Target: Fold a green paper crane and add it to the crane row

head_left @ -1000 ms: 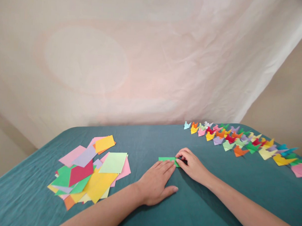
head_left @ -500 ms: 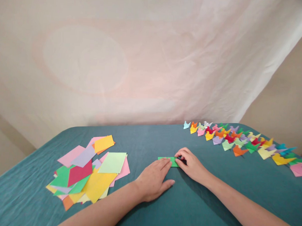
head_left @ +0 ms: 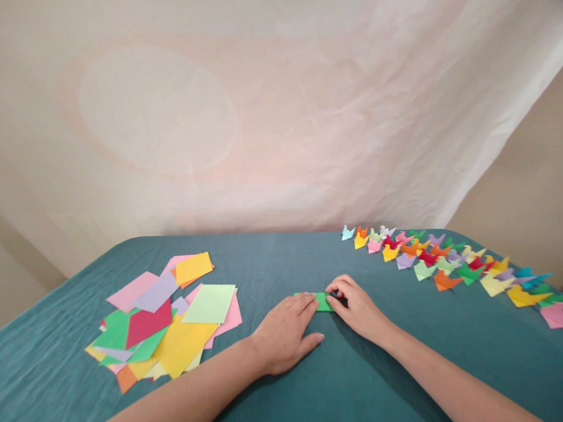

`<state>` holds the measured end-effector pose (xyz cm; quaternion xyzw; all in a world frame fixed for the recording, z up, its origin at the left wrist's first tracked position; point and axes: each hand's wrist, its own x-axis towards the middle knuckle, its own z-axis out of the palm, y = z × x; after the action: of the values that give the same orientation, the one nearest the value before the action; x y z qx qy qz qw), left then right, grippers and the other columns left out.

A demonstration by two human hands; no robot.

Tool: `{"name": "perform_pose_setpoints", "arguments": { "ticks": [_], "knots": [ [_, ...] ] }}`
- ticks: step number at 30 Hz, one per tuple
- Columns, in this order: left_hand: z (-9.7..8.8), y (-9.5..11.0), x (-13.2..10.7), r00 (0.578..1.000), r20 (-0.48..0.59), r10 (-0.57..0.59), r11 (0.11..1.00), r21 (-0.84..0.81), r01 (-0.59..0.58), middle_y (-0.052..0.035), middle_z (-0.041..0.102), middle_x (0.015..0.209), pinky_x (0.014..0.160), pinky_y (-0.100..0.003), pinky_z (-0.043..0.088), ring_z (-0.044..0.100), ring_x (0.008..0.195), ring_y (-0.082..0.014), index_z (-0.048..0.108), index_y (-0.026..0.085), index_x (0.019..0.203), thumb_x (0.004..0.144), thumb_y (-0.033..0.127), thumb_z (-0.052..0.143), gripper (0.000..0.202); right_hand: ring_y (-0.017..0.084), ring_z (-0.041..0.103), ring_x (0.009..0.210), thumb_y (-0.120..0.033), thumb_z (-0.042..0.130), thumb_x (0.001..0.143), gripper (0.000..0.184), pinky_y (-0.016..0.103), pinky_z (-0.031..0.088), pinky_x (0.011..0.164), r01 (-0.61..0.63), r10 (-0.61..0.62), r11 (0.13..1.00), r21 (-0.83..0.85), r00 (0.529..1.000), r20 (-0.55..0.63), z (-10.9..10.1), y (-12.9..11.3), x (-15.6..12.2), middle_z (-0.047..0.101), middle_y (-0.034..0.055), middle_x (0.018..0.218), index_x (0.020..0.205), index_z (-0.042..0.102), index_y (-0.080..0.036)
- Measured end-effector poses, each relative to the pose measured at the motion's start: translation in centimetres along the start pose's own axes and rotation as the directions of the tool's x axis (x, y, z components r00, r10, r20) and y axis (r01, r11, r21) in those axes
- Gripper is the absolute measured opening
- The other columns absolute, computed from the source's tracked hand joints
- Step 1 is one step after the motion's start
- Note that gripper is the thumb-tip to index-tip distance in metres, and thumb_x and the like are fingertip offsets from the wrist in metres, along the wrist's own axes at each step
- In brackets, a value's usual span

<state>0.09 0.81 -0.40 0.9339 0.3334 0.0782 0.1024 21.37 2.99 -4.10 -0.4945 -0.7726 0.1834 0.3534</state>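
Teal cloth (head_left: 261, 253) covered the desk (head_left: 371, 389), wrinkled toward the left and rounded off at the far corners. Behind it hung a pale, creased sheet (head_left: 276, 111) with a faint oval on its left half; beige wall (head_left: 545, 160) showed beyond its slanting right edge. Loose paper squares (head_left: 187, 344) overlapped in a heap on the left, and small paper birds (head_left: 449, 280) stood in rows at the far right.

Near the middle lay a narrow green paper (head_left: 323, 302), flat on the cloth. Both forearms reached in from the near edge. The left hand (head_left: 288, 336) lay palm down, fingers extended over the paper's left part, thumb spread away. The right hand (head_left: 354, 307) was curled, thumb and forefinger at the paper's right end; whether they pinched or merely pressed it, I cannot tell.
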Motion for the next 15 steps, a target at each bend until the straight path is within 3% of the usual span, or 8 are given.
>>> {"name": "perform_pose_setpoints", "arguments": {
  "ticks": [15],
  "knots": [
    [-0.03,-0.01,-0.11,1.000,-0.004,0.006,1.000,0.001,-0.005,-0.0111,0.033,0.141,0.109,-0.039,0.021,0.029,0.130,-0.0238,0.031,0.015,0.135,0.091,0.046,0.032,0.054,0.014,0.053,0.072,-0.015,0.046,0.081,0.011,0.030,0.046,0.070,-0.017,0.017,0.999,0.031,1.000,-0.012,0.16,0.34,0.07,0.052,0.0044,0.089,0.084,0.057,-0.018]
  ]
}}
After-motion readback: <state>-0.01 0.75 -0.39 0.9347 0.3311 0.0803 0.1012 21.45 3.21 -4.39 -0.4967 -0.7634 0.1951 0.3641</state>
